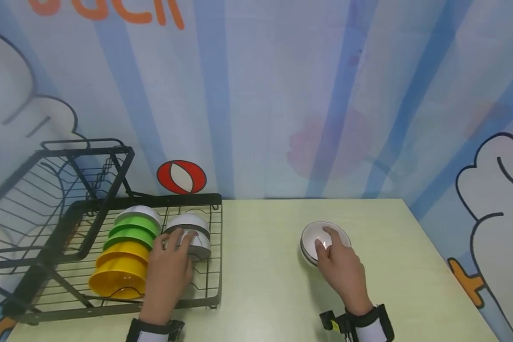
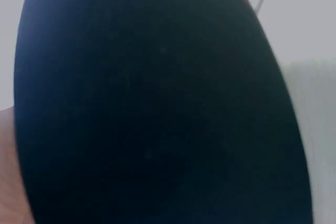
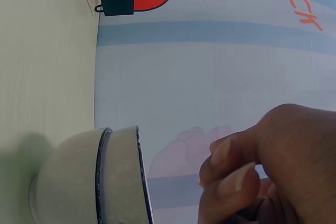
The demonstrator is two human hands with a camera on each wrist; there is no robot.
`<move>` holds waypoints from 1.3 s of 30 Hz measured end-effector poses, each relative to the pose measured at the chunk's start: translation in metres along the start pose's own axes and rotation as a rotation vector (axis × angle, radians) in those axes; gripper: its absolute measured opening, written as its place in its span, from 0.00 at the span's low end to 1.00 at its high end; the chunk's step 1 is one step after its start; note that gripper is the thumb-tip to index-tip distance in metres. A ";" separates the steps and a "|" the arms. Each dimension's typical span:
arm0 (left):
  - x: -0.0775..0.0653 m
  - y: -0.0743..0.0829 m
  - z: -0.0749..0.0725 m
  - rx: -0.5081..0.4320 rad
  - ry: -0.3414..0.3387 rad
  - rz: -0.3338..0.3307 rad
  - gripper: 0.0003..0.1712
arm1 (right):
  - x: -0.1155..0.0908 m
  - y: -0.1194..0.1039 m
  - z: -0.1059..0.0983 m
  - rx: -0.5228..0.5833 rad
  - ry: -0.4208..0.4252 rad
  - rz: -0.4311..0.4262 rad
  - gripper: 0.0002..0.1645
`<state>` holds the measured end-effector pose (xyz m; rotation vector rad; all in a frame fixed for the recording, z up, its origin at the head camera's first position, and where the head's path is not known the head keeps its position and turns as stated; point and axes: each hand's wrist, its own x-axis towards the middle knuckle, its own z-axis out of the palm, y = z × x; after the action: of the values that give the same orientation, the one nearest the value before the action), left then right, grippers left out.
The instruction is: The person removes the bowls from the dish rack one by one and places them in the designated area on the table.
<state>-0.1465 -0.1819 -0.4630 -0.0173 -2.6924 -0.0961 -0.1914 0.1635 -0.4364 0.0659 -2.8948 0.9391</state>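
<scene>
My left hand (image 1: 168,273) is over the dish rack (image 1: 215,280), its fingers bent over the rim of a white bowl (image 1: 202,246) that stands on its side. Another white bowl (image 1: 189,219) stands behind that one. In the left wrist view a dark rounded shape (image 2: 163,98) hides most of the scene. My right hand (image 1: 344,268) hovers at a pair of nested white bowls (image 1: 314,233) on the table. The right wrist view shows those bowls (image 3: 123,177) with dark rims, apart from the loosely bent fingers (image 3: 231,184).
Left of my left hand, yellow bowls (image 1: 119,275), green bowls (image 1: 132,232) and a white bowl (image 1: 142,213) stand on edge in a row. The rack's raised wire tier (image 1: 34,190) is at the far left. A printed cloth (image 1: 265,95) hangs behind the pale table (image 1: 261,285).
</scene>
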 end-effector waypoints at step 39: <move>0.006 -0.006 -0.007 0.116 -0.136 -0.004 0.44 | -0.010 -0.026 0.017 0.009 -0.034 -0.132 0.31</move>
<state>-0.1493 -0.1884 -0.4545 0.0181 -2.8295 0.0627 -0.1807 0.1323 -0.4359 0.2724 -2.8750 0.9375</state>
